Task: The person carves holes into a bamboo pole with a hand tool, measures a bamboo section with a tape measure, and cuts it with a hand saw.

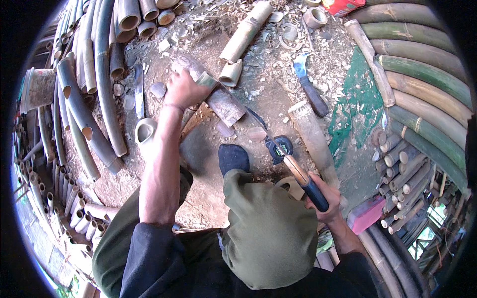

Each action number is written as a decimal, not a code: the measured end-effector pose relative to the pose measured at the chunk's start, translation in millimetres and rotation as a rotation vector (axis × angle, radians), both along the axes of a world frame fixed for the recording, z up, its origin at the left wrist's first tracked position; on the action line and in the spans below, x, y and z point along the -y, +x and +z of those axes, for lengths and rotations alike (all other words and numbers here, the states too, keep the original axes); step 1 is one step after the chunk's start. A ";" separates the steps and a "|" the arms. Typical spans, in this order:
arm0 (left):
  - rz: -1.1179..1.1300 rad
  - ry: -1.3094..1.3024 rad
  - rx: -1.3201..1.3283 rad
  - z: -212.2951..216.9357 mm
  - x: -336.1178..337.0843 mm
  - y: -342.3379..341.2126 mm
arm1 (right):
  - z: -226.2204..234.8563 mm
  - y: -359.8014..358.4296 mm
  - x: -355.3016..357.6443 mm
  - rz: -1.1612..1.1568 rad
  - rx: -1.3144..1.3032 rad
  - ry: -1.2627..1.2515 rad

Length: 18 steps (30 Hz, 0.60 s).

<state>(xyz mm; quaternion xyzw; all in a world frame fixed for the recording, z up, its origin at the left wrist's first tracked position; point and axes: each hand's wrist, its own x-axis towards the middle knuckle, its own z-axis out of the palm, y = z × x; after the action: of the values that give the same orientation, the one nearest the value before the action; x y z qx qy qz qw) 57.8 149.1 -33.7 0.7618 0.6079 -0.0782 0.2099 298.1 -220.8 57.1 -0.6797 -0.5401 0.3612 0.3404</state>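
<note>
My right hand (pixel 325 197), at the lower right, is closed round the dark grip of a handsaw (pixel 297 171). The saw's thin blade slants up and left toward my left hand (pixel 187 90). That hand is bent over a short greenish bamboo piece (pixel 205 79), pressing it against a worn wooden block (pixel 224 107) on the ground. The blade's far end reaches the block beside the bamboo piece; whether its teeth touch the bamboo is too small to tell. My palm hides part of the piece.
A curved knife (pixel 309 84) lies to the right, near a bamboo length (pixel 313 136). Another bamboo tube (pixel 246 32) lies ahead. Cut bamboo poles (pixel 104 74) stack at left, green poles (pixel 422 64) at right. My socked foot (pixel 233 158) is between the hands. Shavings litter the ground.
</note>
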 end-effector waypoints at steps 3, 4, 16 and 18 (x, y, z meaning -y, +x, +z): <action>0.011 0.125 -0.123 -31.8 53.8 -16.2 | 9.3 0.8 -3.4 0.027 0.020 0.005; 0.029 0.178 -0.045 -35.2 61.1 -16.5 | 11.3 -1.0 -0.2 0.026 0.037 0.006; -0.055 0.240 0.242 -46.7 52.6 -31.1 | -67.9 -53.3 -96.5 -0.114 -0.157 0.139; -0.063 0.228 0.211 -49.5 52.2 -31.3 | -61.4 -45.4 -105.4 -0.128 -0.109 0.226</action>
<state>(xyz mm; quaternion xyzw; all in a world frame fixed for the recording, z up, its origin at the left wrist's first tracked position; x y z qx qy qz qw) 26.5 96.9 -83.2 0.8034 0.5632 0.0652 0.1820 252.7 -115.4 -4.3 -0.6494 -0.5137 0.3120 0.4658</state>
